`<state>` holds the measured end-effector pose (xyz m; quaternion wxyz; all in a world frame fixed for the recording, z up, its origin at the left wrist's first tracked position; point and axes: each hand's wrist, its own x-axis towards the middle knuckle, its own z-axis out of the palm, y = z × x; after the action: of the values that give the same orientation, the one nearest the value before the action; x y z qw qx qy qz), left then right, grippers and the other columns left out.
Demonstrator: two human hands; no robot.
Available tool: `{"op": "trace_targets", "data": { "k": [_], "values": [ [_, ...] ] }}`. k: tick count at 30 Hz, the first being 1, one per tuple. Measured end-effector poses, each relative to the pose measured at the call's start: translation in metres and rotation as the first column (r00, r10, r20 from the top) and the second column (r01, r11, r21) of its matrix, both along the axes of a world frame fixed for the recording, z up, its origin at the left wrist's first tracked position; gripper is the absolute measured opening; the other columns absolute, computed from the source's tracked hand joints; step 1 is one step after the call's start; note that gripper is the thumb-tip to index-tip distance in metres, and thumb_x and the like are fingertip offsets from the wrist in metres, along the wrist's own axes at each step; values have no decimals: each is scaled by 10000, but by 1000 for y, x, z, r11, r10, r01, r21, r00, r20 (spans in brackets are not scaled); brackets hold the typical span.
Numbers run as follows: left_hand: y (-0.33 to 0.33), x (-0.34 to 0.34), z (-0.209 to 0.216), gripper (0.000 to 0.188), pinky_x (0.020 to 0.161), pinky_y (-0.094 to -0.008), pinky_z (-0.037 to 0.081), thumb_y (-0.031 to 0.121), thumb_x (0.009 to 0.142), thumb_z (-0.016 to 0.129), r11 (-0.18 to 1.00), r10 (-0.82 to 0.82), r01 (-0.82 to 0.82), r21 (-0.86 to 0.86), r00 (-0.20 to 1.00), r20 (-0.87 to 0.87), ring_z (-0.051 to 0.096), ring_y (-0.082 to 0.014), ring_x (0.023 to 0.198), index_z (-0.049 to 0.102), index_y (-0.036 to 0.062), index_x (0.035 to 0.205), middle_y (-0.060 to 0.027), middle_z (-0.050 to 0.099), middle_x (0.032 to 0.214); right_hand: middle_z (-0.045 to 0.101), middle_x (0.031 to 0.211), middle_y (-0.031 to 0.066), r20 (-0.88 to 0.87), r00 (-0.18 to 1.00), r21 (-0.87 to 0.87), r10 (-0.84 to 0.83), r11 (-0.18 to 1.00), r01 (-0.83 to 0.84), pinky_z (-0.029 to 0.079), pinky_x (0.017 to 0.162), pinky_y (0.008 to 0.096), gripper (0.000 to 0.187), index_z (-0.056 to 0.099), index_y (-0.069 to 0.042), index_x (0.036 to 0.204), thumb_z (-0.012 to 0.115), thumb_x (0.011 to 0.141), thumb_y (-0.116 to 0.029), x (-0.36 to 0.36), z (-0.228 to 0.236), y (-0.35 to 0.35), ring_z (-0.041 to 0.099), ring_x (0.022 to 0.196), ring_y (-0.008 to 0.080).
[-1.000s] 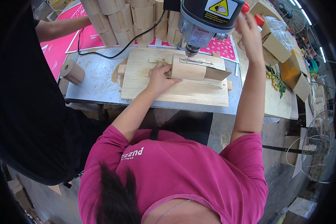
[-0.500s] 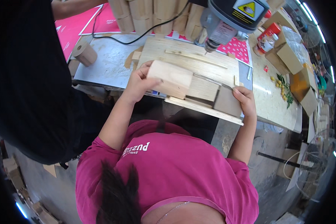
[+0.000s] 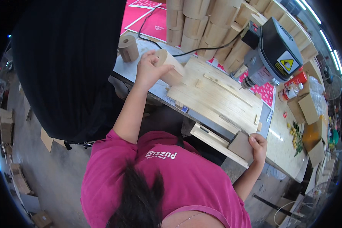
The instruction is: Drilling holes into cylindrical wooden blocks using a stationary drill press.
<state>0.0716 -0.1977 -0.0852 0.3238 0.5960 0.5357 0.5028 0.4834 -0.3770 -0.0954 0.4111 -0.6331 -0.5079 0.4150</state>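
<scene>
My left hand [image 3: 151,71] is wrapped round a pale rounded wooden block [image 3: 173,75], raised over the left end of a light wooden board [image 3: 212,99]. The block is slightly smeared by motion, and a small dark spot shows in its end. At the board's near edge, my right hand [image 3: 258,147] grips a flat grey-brown piece [image 3: 241,146], thumb on top. That piece sits at the right end of a slotted wooden frame [image 3: 212,141] jutting over the table edge. Further left stands another wooden cylinder [image 3: 128,48] with a hole in its top.
A drill press head [image 3: 271,57] hangs over the board's far right, its chuck [image 3: 247,83] pointing down. Stacked wooden cylinders [image 3: 195,28] line the back. A black cable [image 3: 201,49] crosses behind the board. Bottle [image 3: 290,92], cardboard box [image 3: 306,108] and fruit [image 3: 293,135] lie right. A dark-clothed person [image 3: 68,76] stands left.
My left hand has lifted the wooden block out of the frame and carried it left. My right hand still grips the grey-brown piece. The view has turned, showing more of the stacked cylinders.
</scene>
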Motion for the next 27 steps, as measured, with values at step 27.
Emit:
{"op": "trace_targets", "data": {
  "k": [27],
  "values": [
    [148, 65, 133, 671, 930, -390, 355, 310, 618, 741, 850, 289, -287, 442, 955, 63, 423, -330, 1102, 444, 23, 1146, -188, 446, 1165, 576, 672, -15, -122, 992, 11, -22, 1000, 23, 376, 535, 198, 172, 631, 14, 782, 693, 716, -133, -25, 10, 2, 477, 604, 50]
  ]
}}
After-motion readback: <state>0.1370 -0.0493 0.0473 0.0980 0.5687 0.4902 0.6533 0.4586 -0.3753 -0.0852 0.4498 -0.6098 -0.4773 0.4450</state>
